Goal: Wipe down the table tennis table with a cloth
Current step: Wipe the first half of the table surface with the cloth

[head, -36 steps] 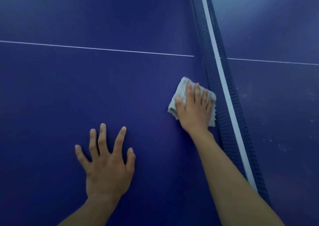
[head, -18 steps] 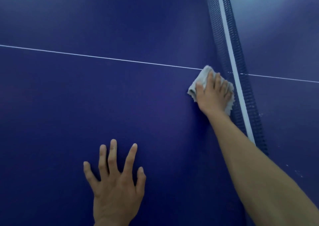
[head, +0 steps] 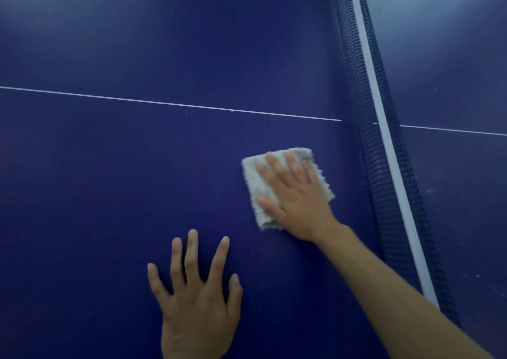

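Nearest, the left hand (head: 196, 301) is being laid flat on the blue table tennis table (head: 109, 180), fingers spread and nothing held. Beyond it, a folded grey cloth (head: 253, 183) is being pressed down under the straight-fingered right hand (head: 296, 196), near the net (head: 384, 166) but apart from it. Open surface is being left up to the white centre line (head: 164, 102).

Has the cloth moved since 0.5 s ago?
Yes. Under the right hand, the cloth slid back toward the person. It was touching the white line beside the net; now it lies clear of both.
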